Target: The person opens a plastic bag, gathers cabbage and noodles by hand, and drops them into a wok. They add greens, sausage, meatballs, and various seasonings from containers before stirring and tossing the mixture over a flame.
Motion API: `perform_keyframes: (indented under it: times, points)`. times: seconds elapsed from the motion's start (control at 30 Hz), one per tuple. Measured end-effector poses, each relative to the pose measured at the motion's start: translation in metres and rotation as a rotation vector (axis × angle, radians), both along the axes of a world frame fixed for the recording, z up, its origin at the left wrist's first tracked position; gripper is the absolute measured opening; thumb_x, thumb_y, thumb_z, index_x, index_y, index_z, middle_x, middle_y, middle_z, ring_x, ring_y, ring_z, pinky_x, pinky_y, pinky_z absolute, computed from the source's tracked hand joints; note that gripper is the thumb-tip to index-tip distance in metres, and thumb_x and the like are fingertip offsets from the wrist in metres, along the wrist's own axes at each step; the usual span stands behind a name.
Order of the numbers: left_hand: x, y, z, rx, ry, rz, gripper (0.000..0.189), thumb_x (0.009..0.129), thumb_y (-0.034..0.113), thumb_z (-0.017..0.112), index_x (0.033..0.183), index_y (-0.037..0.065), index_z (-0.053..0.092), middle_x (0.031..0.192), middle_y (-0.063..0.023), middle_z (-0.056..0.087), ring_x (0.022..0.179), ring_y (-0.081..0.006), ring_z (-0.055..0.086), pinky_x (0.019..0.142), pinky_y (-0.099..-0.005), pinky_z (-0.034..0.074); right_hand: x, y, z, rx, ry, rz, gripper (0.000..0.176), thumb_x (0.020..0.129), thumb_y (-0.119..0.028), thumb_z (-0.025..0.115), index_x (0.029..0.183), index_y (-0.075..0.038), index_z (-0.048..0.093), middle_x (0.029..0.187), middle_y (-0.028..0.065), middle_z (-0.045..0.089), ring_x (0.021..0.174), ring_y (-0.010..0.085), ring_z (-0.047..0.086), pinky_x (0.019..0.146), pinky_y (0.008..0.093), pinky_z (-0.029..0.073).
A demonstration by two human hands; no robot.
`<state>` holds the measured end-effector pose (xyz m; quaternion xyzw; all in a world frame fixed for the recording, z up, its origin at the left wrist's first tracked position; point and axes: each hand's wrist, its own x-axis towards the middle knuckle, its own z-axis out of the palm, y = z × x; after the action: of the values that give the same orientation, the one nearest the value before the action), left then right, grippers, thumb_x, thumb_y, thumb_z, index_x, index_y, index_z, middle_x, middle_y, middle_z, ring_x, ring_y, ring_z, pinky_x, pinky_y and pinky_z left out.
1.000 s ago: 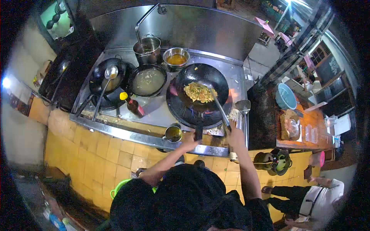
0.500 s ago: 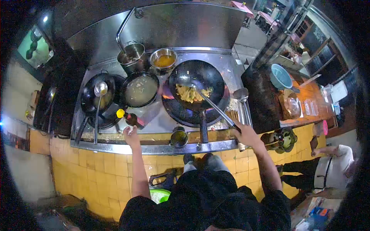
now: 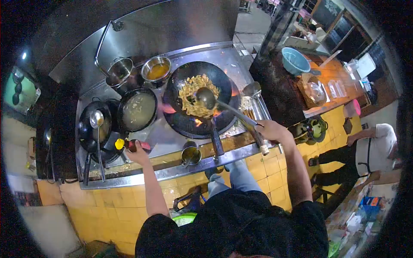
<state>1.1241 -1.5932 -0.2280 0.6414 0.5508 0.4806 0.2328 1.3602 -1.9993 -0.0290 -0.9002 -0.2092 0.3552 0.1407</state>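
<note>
My left hand point(image 3: 138, 154) is closed round a dark bottle point(image 3: 131, 145) with a yellow cap, which lies tilted on its side over the stove's front. With my right hand point(image 3: 274, 130) I grip the long handle of a ladle point(image 3: 205, 98). Its bowl is in the large black wok point(image 3: 180, 75), touching a heap of noodle-like food point(image 3: 198, 82). Flames show at the wok's edge. The wok's own handle point(image 3: 217, 141) points toward me, with neither hand on it.
Left of the wok are a pan of cloudy liquid point(image 3: 137, 110), a smaller wok with a ladle point(image 3: 97, 119), a steel pot point(image 3: 120, 72) and a bowl of orange liquid point(image 3: 156, 69). A metal cup point(image 3: 191, 155) stands in front. A person point(image 3: 370, 150) stands at the right.
My left hand has closed round the bottle. The ladle has shifted within the wok, and the food is spread wider. The whole view has turned and shifted.
</note>
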Motion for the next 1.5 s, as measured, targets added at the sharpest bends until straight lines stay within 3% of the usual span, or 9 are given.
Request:
perform_keyframes:
  times: [0.13,0.3,0.4,0.6,0.8,1.0,1.13,1.4,1.5]
  points:
    - [0.008,0.028,-0.013,-0.007,0.043,0.142,0.052,0.069,0.024,0.074,0.103,-0.009,0.052,0.094,-0.0216,0.059,0.083,-0.0327,0.057,0.077,-0.0384,0.044,-0.017,0.047,-0.137,0.281,-0.437,-0.037,0.030,0.086,-0.028,0.046,0.099,-0.002,0.055,0.082,0.0242,0.059,0.074,0.0415,0.058,0.064,0.0484,0.045]
    - [0.015,0.048,0.021,0.103,0.107,-0.081,0.045,0.070,0.021,0.068,0.104,-0.005,0.054,0.089,-0.0200,0.062,0.081,-0.0351,0.060,0.072,-0.0395,0.047,0.018,0.006,-0.054,0.120,-0.002,0.239,0.034,0.089,-0.029,0.036,0.100,-0.004,0.057,0.079,0.0208,0.060,0.076,0.0341,0.060,0.068,0.0445,0.046]
    - [0.037,0.061,0.047,0.004,0.458,-0.318,0.043,0.070,0.027,0.066,0.101,0.000,0.056,0.091,-0.0209,0.062,0.084,-0.0390,0.059,0.071,-0.0445,0.047,0.020,-0.003,-0.025,0.082,-0.246,0.029,0.034,0.089,-0.027,0.037,0.097,-0.002,0.058,0.084,0.0223,0.061,0.080,0.0381,0.059,0.071,0.0443,0.047]
    - [0.141,0.032,0.122,-0.139,1.056,-0.701,0.036,0.073,0.031,0.060,0.097,0.004,0.061,0.097,-0.0202,0.061,0.092,-0.0356,0.059,0.078,-0.0433,0.047,0.005,0.037,-0.132,0.271,-0.301,-0.041,0.038,0.087,-0.031,0.043,0.106,0.001,0.053,0.090,0.0238,0.060,0.087,0.0424,0.056,0.076,0.0474,0.045]
    - [0.219,0.007,0.142,0.089,1.608,-0.810,0.029,0.073,0.026,0.061,0.097,0.010,0.066,0.102,-0.0081,0.064,0.092,-0.0242,0.063,0.076,-0.0370,0.049,0.029,-0.012,-0.009,0.007,-0.291,0.078,0.031,0.085,-0.031,0.047,0.101,-0.005,0.054,0.084,0.0226,0.060,0.078,0.0392,0.059,0.071,0.0475,0.046]
    - [0.265,-0.016,0.163,0.351,1.819,-0.745,0.026,0.072,0.028,0.062,0.093,0.015,0.068,0.096,-0.0025,0.066,0.091,-0.0193,0.062,0.073,-0.0313,0.049,0.025,-0.010,-0.111,0.289,-0.462,0.283,0.027,0.083,-0.029,0.052,0.099,-0.007,0.055,0.069,0.0205,0.059,0.066,0.0390,0.059,0.057,0.0486,0.047]
    - [0.243,0.011,0.136,0.183,1.609,-0.875,0.029,0.069,0.020,0.059,0.094,0.006,0.066,0.098,-0.0119,0.064,0.090,-0.0277,0.062,0.075,-0.0365,0.050,0.021,-0.024,-0.025,0.038,-0.505,0.318,0.027,0.090,-0.023,0.041,0.112,-0.012,0.053,0.068,0.0162,0.062,0.065,0.0326,0.063,0.056,0.0446,0.050]
    - [0.091,0.014,0.054,-0.091,0.376,-0.443,0.032,0.064,0.022,0.067,0.084,-0.002,0.061,0.080,-0.0222,0.062,0.077,-0.0349,0.061,0.064,-0.0409,0.046,0.017,0.014,-0.120,0.089,-0.441,0.393,0.039,0.089,-0.020,0.041,0.124,-0.005,0.043,0.073,0.0203,0.062,0.066,0.0302,0.064,0.052,0.0389,0.051]
    - [0.035,0.036,-0.019,0.033,0.156,-0.260,0.034,0.068,0.022,0.068,0.089,-0.003,0.058,0.083,-0.0207,0.062,0.080,-0.0325,0.060,0.066,-0.0380,0.045,0.030,-0.028,-0.059,0.143,-0.583,0.507,0.023,0.083,-0.021,0.048,0.093,-0.005,0.062,0.058,0.0112,0.056,0.054,0.0254,0.059,0.043,0.0365,0.047]
